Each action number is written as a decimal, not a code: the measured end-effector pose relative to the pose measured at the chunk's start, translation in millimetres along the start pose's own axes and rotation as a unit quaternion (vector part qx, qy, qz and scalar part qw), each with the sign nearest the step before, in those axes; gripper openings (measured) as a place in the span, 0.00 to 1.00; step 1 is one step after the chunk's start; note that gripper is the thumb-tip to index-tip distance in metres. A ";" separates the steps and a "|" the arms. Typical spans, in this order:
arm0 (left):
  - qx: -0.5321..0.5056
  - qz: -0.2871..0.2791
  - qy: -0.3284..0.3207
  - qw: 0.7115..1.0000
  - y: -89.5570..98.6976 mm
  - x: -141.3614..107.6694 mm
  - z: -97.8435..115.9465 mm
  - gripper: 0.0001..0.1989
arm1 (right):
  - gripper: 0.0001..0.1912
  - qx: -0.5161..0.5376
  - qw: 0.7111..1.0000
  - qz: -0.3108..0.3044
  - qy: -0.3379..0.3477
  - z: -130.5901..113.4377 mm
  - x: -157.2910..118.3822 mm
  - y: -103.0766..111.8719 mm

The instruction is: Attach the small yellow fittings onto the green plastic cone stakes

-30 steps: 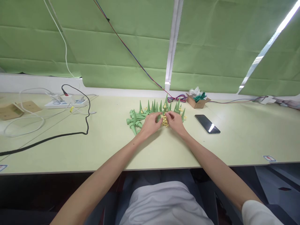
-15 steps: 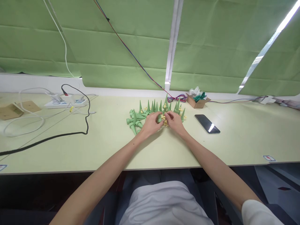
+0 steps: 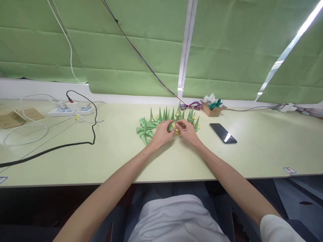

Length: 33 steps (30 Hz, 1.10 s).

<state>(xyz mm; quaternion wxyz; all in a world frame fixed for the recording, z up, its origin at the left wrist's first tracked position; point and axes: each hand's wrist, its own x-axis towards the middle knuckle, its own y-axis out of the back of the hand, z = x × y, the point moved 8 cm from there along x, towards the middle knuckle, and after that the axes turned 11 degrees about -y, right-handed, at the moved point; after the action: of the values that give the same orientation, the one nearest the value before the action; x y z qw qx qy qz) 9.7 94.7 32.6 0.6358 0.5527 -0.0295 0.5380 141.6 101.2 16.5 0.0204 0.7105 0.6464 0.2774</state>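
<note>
My left hand (image 3: 162, 132) is curled around a green cone-shaped watering spike (image 3: 171, 126) at the front of a cluster. Close against it from the right, my right hand (image 3: 187, 130) has thumb and forefinger pinched together; a small yellow valve piece seems to be between them, mostly hidden. Loose yellow valve pieces (image 3: 177, 131) lie between and under the hands. Behind the fingers stand several green spikes (image 3: 190, 116), points up, some with yellow pieces on them. More green spikes (image 3: 142, 137) lie on their sides left of my left hand.
A black phone (image 3: 223, 133) lies on the table (image 3: 101, 164) to the right. Behind it sits a small cardboard box (image 3: 212, 111) with plastic wrap and green material. At left are a power strip (image 3: 72, 111), cables and brown cardboard (image 3: 11, 119).
My right hand has shifted slightly left, its fingertips closer to the spike in my left hand. My left hand stays nearly in place, and the surrounding spikes have not moved.
</note>
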 end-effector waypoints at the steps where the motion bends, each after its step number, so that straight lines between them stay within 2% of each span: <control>1: -0.001 0.000 -0.001 1.000 0.0 0.2 0.4 0.18 | 0.13 0.001 1.000 0.001 0.003 -0.5 0.0 0.1; 15: 0.004 -0.004 -0.004 1.000 1.7 0.3 3.0 0.19 | 0.16 -0.034 0.999 0.014 0.018 -1.8 0.1 1.4; 27: 0.000 -0.004 0.008 1.000 1.1 0.6 2.0 0.18 | 0.12 -0.032 0.999 0.015 0.016 -1.1 0.8 1.2; 33: 0.000 -0.005 -0.003 1.000 1.5 0.3 3.8 0.18 | 0.17 -0.037 0.999 0.016 0.017 -2.3 0.3 1.8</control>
<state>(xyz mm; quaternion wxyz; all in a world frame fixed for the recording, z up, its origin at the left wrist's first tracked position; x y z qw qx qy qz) 10.9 91.9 35.3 0.6381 0.5548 -0.0290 0.5330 142.2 100.4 19.2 0.0310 0.7147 0.6244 0.3137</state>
